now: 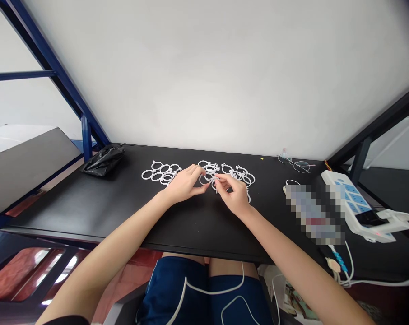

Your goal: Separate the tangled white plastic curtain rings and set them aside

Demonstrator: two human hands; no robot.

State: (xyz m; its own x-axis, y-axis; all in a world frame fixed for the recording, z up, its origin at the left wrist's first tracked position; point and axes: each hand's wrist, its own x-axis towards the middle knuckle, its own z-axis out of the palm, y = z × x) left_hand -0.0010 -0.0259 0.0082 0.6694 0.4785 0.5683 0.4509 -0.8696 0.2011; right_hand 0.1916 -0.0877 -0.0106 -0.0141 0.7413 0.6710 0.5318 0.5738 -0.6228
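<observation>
Both my hands meet over the middle of a black table [99,203]. My left hand [184,183] and my right hand [233,192] pinch a white plastic ring [209,177] between their fingertips. Left of my hands lies a group of several white rings [160,172] linked or laid side by side. Another cluster of white rings [240,174] sits just behind my right hand. Part of that cluster is hidden by my fingers.
A crumpled black plastic bag [103,160] lies at the table's back left. Thin-framed glasses [294,162] rest at the back right. A white power strip [355,205] with cables sits at the right edge, next to a blurred-out object [314,212]. Blue metal frame bars [85,135] rise on the left.
</observation>
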